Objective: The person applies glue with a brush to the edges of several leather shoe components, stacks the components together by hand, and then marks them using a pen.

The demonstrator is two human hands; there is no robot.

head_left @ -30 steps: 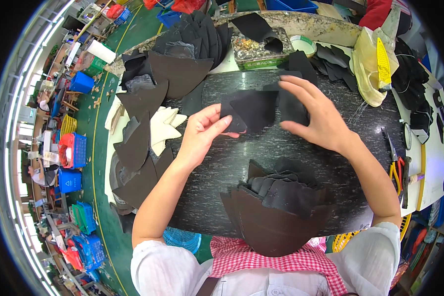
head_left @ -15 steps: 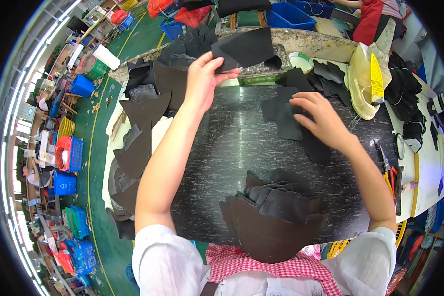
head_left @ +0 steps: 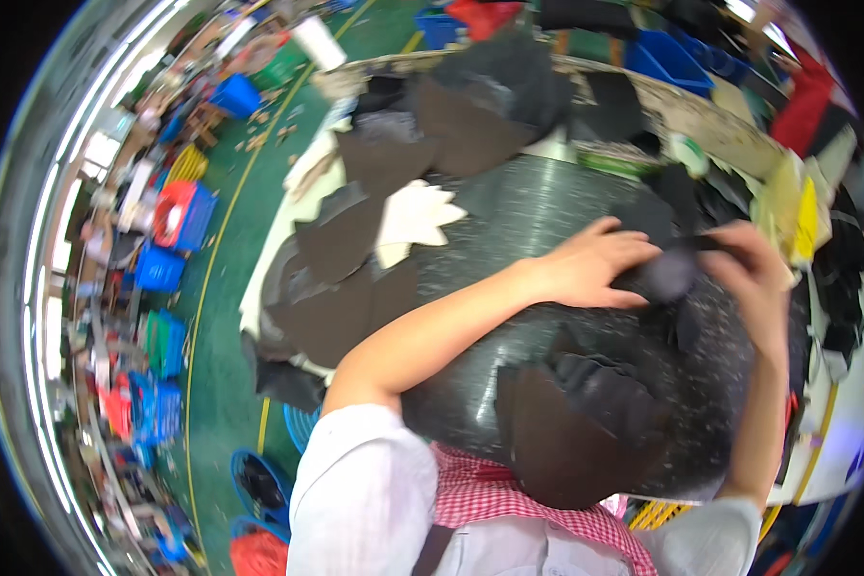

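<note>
Over the right part of the dark speckled tabletop (head_left: pixel 538 206), my two hands have come together at loose black cut pieces of thin sheet material (head_left: pixel 643 216). My left hand (head_left: pixel 590 269) reaches across with fingers stretched and thumb apart, at the left edge of a blurred black cut piece (head_left: pixel 670 276). The right hand (head_left: pixel 751 274), smeared by motion, pinches that piece's upper right side between thumb and fingers. Nearer to me lies a fanned stack of dark brown and black cut pieces (head_left: pixel 576 432), overhanging the table's front edge.
Dark brown pieces (head_left: pixel 341 240) overlap along the left side, beside a white jagged-edged sheet (head_left: pixel 418 221). More dark pieces (head_left: pixel 494 86) are heaped at the back left. A yellow-white bundle (head_left: pixel 787 216) stands at the right. Blue bins (head_left: pixel 667 60) sit beyond the table.
My left hand has left the heap at the back and swung right and nearer, next to my right hand. My right hand has shifted right with a black piece. The whole view has turned.
</note>
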